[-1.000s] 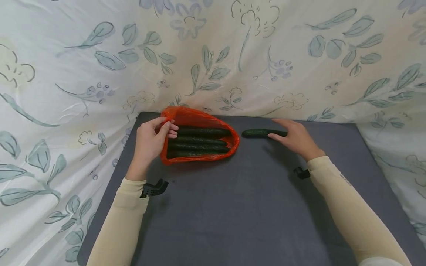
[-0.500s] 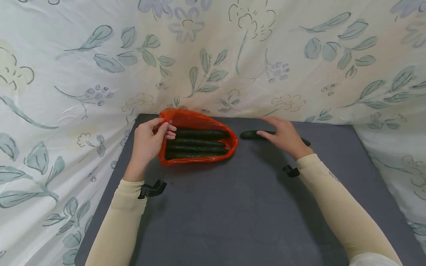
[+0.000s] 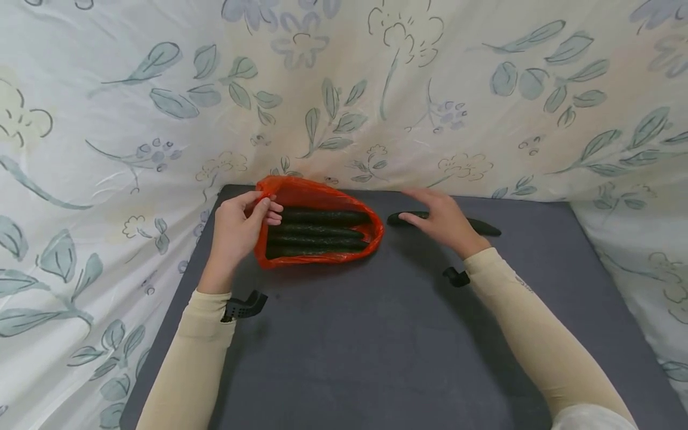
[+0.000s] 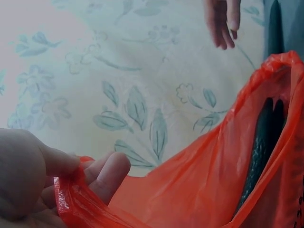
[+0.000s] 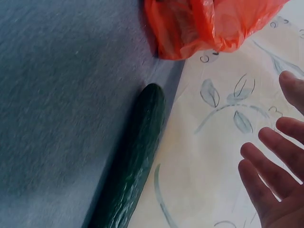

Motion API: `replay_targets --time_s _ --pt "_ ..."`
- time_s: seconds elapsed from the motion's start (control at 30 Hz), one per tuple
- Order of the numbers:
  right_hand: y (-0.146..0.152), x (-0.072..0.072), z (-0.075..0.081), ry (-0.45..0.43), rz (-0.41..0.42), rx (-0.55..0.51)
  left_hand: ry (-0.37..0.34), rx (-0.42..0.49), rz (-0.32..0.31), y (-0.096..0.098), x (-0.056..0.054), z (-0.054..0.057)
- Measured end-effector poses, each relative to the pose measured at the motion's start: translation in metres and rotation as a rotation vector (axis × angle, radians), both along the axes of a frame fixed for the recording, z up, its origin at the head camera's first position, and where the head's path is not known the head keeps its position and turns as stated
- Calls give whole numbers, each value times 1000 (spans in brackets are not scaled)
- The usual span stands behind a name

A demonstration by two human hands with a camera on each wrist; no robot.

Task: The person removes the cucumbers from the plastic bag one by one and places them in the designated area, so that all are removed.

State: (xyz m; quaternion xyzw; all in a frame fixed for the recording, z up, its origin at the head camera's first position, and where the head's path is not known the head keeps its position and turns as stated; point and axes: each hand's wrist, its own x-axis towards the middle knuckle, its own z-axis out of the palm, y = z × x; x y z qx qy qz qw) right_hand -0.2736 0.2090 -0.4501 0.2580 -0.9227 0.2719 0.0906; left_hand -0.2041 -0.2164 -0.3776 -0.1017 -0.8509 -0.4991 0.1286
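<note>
My left hand (image 3: pixel 236 224) pinches the rim of a red plastic bag (image 3: pixel 306 190) at its left end; the left wrist view shows the thin film bunched between thumb and fingers (image 4: pixel 114 173). Several dark green cucumbers (image 3: pixel 322 217) lie side by side inside the bag, which gapes toward me. To the right of the bag a loose cucumber (image 3: pixel 486 228) rests on the table. Over it hovers my right hand (image 3: pixel 443 221), partly hiding its middle in the head view. In the right wrist view this hand's fingers (image 5: pixel 270 166) are spread and apart from the cucumber (image 5: pixel 137 156).
A dark grey table (image 3: pixel 344 346) extends beneath both arms. Floral cloth (image 3: pixel 398 107) hangs right behind its back edge and along the sides. Black wrist-worn devices (image 3: pixel 244 306) stick out from both wrists.
My right hand has moved left along the loose cucumber toward the bag, uncovering its right end. The cucumber stays where it lies. My left hand keeps hold of the bag's rim.
</note>
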Motion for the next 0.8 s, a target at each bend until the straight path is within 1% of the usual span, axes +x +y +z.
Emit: replay_targets --time_s 0.17,0.37,0.53,0.8 --pt "-12 2 1 1 32 -10 16 17 -8 0 -2 -2" --pt "-27 2 6 -20 68 -14 10 23 -6 -2 -1 -3" --pt "-39 1 11 -44 86 -8 4 33 -5 -2 0 -1" --pt "-51 1 10 -51 121 15 -14 47 -15 0 1 2"
